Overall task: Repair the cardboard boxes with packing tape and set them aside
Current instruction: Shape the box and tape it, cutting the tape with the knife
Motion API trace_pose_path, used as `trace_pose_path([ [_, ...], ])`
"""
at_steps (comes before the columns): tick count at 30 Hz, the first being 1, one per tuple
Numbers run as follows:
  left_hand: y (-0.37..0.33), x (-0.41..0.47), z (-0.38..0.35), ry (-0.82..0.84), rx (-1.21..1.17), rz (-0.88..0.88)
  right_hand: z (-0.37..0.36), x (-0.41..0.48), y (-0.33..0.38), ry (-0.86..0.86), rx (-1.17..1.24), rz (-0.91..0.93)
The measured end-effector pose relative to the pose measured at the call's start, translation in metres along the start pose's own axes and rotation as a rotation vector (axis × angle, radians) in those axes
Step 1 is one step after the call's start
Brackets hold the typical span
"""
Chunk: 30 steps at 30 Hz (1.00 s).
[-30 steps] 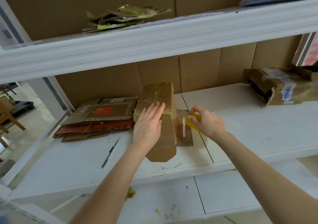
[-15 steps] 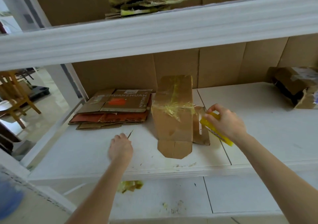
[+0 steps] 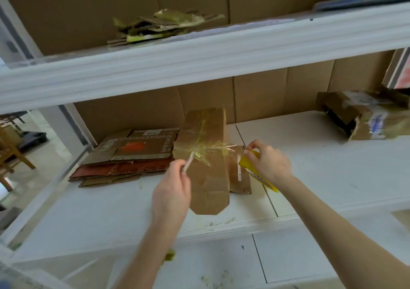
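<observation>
Shelf (image 3: 321, 166): white, lay before me, soiled near its front edge.
Centre: flattened cardboard box (image 3: 206, 177), taped across.
Left: stack of flattened cartons (image 3: 133, 155), just beside it.
Right rear: torn box (image 3: 366, 118), well apart.

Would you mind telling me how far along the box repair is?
Done, apparently: flattened boxes lie stacked at left. In hand: tape crosses the middle box; the left hand holds a thin tool at it, the right hand the yellow tape dispenser. Left: the torn box on the right.
</observation>
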<state>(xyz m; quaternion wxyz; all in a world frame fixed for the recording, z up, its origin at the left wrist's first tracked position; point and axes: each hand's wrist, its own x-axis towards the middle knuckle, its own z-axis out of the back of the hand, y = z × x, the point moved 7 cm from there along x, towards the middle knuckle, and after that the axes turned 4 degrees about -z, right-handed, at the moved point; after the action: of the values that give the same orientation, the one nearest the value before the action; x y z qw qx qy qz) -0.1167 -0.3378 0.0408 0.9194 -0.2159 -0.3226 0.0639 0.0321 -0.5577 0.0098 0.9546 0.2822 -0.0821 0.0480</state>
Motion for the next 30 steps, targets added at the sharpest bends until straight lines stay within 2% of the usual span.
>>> trace_pose_path([
  [3,-0.063,0.006,-0.023,0.123,-0.009,-0.117,0.006,0.000,0.001,-0.014,-0.063,-0.028],
  [8,-0.085,0.020,-0.054,0.273,0.155,-0.069,0.015,0.001,0.006,-0.029,-0.110,-0.032],
  [19,-0.089,0.028,-0.063,0.378,0.263,-0.006,0.019,-0.003,0.016,-0.057,-0.150,0.001],
  [30,-0.092,0.029,-0.062,0.387,0.252,-0.021,0.022,-0.004,0.018,-0.083,-0.164,0.010],
])
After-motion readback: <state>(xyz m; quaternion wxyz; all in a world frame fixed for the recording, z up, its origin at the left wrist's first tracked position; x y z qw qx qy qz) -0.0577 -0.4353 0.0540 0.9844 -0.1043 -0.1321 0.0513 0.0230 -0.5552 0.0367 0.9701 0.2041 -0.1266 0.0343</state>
